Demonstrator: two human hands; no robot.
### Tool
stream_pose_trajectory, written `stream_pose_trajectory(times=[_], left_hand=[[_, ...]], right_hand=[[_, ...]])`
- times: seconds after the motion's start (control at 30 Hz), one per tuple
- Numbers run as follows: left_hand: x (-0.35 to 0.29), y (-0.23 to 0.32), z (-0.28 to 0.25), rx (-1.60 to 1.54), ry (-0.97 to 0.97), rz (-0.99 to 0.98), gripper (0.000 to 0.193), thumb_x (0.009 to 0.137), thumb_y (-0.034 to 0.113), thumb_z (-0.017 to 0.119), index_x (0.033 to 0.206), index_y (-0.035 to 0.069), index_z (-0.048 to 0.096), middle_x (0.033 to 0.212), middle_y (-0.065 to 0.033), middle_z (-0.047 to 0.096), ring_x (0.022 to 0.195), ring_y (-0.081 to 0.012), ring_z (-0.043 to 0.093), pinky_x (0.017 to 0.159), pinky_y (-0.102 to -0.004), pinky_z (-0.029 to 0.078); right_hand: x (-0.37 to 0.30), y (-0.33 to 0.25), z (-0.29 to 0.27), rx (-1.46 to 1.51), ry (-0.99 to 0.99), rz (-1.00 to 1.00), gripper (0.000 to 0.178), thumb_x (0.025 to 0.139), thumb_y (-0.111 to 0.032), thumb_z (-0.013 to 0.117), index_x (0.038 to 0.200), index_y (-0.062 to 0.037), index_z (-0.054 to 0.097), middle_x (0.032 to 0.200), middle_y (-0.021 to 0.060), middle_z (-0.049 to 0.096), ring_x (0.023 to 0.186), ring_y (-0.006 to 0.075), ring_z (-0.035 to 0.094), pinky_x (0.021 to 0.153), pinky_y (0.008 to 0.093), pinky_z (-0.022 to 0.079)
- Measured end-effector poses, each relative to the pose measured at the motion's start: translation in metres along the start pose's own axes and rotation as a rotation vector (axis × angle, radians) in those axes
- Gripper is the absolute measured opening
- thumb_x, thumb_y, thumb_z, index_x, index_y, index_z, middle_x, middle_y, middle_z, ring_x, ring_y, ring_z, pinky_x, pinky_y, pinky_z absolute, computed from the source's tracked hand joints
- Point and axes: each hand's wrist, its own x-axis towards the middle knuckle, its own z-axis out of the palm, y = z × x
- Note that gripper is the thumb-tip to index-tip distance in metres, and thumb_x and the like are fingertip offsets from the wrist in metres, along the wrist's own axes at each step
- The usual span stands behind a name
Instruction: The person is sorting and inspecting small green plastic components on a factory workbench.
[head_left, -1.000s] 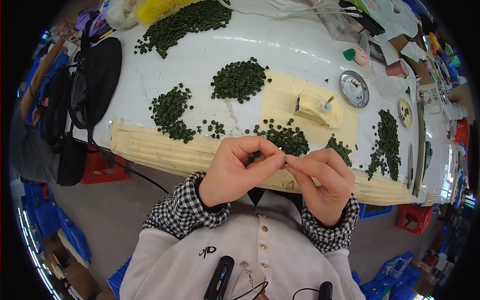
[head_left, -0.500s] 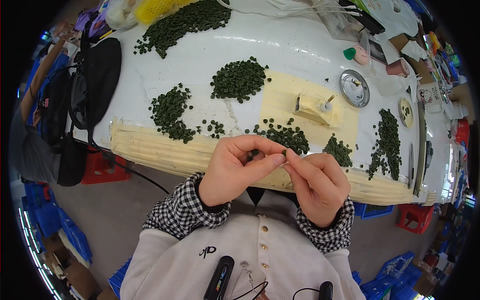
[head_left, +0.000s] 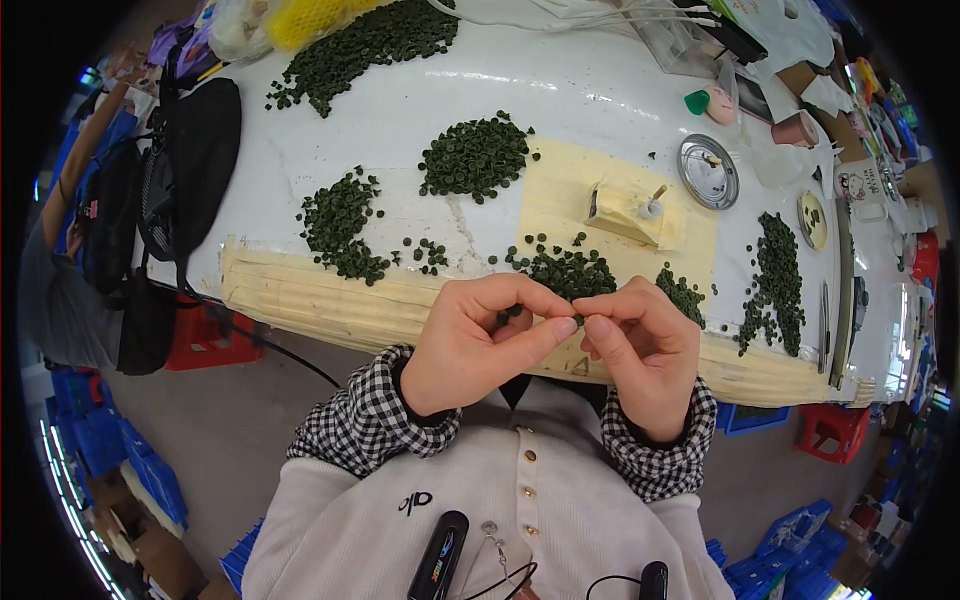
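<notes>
Both hands meet over the table's near edge, fingertips almost touching. My left hand pinches a small dark green piece between thumb and forefinger. From the other side my right hand closes thumb and forefinger at the same piece, which the fingertips mostly cover. More dark green shows in the gap inside my left hand; I cannot tell whether it is held. Just beyond the fingers lies a pile of small round dark green pieces. A smaller pile sits past my right hand.
A yellow-wrapped block with an upright pin stands on a yellow sheet. More green piles spread over the white table. At right are a round metal lid and tweezers; at left, a black bag and another person's arm.
My right hand has turned and risen slightly, its thumb now opposite the forefinger at the green piece. My left hand stays nearly in place.
</notes>
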Motion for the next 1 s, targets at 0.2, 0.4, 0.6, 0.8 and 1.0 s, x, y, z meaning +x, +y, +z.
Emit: stream_pose_trajectory(times=[0.2,0.4,0.6,0.8,1.0], left_hand=[[-0.001,0.000,0.000,0.027,0.008,0.011,0.010,0.085,0.004,0.066,0.094,0.000,0.067,0.077,0.0051,0.060,0.058,0.0022,0.037,0.050,-0.0158,0.029],[-0.002,0.001,0.002,0.060,0.036,0.026,0.010,0.085,0.003,0.066,0.094,0.000,0.068,0.077,0.0048,0.059,0.057,0.0014,0.035,0.049,-0.0164,0.029],[-0.003,0.001,0.002,0.081,0.056,0.045,0.010,0.084,0.002,0.066,0.093,-0.001,0.067,0.078,0.0041,0.059,0.056,0.0010,0.035,0.049,-0.0168,0.029],[-0.003,-0.001,0.003,0.102,0.067,0.095,0.009,0.084,0.002,0.066,0.093,0.000,0.068,0.078,0.0037,0.058,0.056,0.0007,0.034,0.049,-0.0172,0.028],[0.002,0.011,0.000,0.378,0.112,0.155,0.009,0.083,0.000,0.066,0.091,-0.001,0.067,0.071,0.0028,0.053,0.056,-0.0008,0.037,0.049,-0.0190,0.029]], right_hand=[[0.001,0.004,0.002,-0.071,0.027,-0.068,0.016,0.081,0.002,0.066,0.096,-0.0007,0.070,0.076,0.0038,0.058,0.067,0.0088,0.055,0.063,0.0214,0.043],[0.001,0.004,0.002,-0.124,0.035,-0.111,0.017,0.079,0.003,0.067,0.096,-0.0015,0.070,0.073,0.0039,0.058,0.065,0.0095,0.055,0.061,0.0218,0.043],[0.003,0.004,0.002,-0.198,0.044,-0.206,0.018,0.078,0.004,0.067,0.095,-0.0011,0.070,0.074,0.0051,0.061,0.063,0.0106,0.055,0.059,0.0223,0.043],[0.003,0.003,0.003,-0.257,0.049,-0.278,0.017,0.078,0.004,0.067,0.094,0.0003,0.069,0.074,0.0059,0.061,0.063,0.0106,0.055,0.059,0.0224,0.044],[-0.002,0.005,0.004,-0.019,0.173,-0.125,0.015,0.077,0.006,0.070,0.091,0.0020,0.068,0.078,0.0077,0.063,0.067,0.0107,0.057,0.062,0.0226,0.046]])
